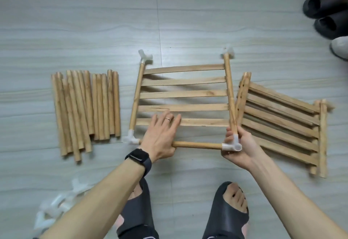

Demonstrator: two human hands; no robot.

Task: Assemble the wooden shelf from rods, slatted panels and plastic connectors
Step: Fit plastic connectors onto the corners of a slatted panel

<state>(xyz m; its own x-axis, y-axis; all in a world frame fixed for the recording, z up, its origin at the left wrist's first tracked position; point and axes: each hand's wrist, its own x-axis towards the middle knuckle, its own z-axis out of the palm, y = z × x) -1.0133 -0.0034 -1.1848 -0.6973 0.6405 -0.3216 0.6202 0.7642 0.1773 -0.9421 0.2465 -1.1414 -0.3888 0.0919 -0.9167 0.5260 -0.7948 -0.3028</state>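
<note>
On the grey floor (pixel 94 22) lies a slatted panel (pixel 184 95), with a white plastic connector on each corner. A cross rod (pixel 195 145) runs along its near edge, from the near left connector (pixel 130 139) to the near right connector (pixel 232 144).

The left hand (pixel 160 135) lies flat with its fingers straight and spread on the nearest slat and its palm over the cross rod. It wears a ring (pixel 168 119), and a dark watch (pixel 140 157) sits on the wrist. The right hand (pixel 239 148) curls round the near right connector and grips it.

A pile of loose rods (pixel 86 107) lies well to the left. A stack of further slatted panels (pixel 278 118) lies just beside the right edge, tilted. Loose connectors (pixel 54 205), blurred, sit near left, partly behind the left forearm. Black slippers (pixel 323 14) and a white shoe (pixel 340 48) stand far right.
</note>
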